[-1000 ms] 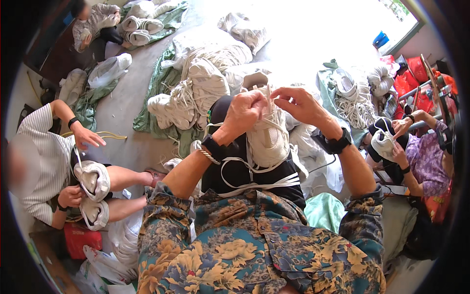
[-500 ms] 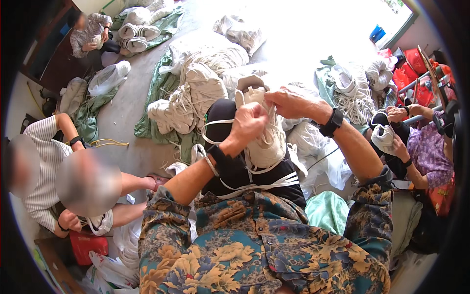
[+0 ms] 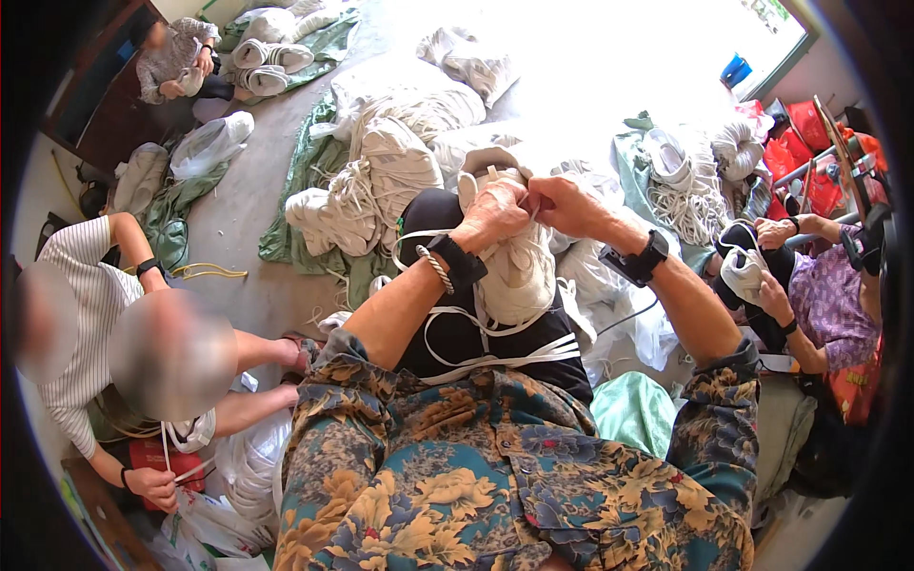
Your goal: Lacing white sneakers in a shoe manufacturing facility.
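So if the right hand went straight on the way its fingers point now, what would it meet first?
Most likely the left hand. The right hand points leftward at it, and both already meet over the white bundle of cord on the lap, though depth is unclear.

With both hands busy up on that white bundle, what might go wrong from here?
1. Loose white cord loops across the lap below the white bundle; it might snag or tangle as the left hand and right hand pull at the top.
2. Both hands pinch close together at one spot, so a slip may let the bundle loosen.
3. A person's hand works close by on the right; trailing cords could cross.
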Tool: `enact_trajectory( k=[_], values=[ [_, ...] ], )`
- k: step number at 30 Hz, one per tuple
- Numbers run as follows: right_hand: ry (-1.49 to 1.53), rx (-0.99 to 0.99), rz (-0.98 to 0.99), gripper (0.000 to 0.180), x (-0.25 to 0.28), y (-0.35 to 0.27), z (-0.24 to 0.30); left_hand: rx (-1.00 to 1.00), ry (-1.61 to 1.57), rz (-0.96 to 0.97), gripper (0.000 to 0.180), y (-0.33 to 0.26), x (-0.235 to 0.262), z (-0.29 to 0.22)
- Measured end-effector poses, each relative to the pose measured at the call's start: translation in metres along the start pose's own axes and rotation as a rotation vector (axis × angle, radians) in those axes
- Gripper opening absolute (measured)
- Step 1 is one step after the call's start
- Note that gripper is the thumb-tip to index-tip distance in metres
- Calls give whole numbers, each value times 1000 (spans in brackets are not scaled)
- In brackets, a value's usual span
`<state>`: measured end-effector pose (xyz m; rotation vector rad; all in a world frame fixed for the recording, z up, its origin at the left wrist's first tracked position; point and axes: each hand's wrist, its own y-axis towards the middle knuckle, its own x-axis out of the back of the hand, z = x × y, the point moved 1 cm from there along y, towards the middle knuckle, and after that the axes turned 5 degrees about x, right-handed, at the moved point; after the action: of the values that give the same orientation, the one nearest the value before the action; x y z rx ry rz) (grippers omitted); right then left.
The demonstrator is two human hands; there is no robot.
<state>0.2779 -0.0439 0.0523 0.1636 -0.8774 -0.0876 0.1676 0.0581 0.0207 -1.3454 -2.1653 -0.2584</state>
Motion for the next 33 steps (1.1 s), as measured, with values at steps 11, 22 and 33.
enact_trajectory(
  k=[11,22,33],
  values=[
    [142,-74,-18,12,0,9,8,455,-527,-361,9,-108,141,103],
    [255,133,-241,10,27,21,42,304,-1356,-113,9,-115,121,77],
    [1434,-415,-854,10,159,-57,-64,197,-1917,-232,7,-100,85,141]
  ],
)
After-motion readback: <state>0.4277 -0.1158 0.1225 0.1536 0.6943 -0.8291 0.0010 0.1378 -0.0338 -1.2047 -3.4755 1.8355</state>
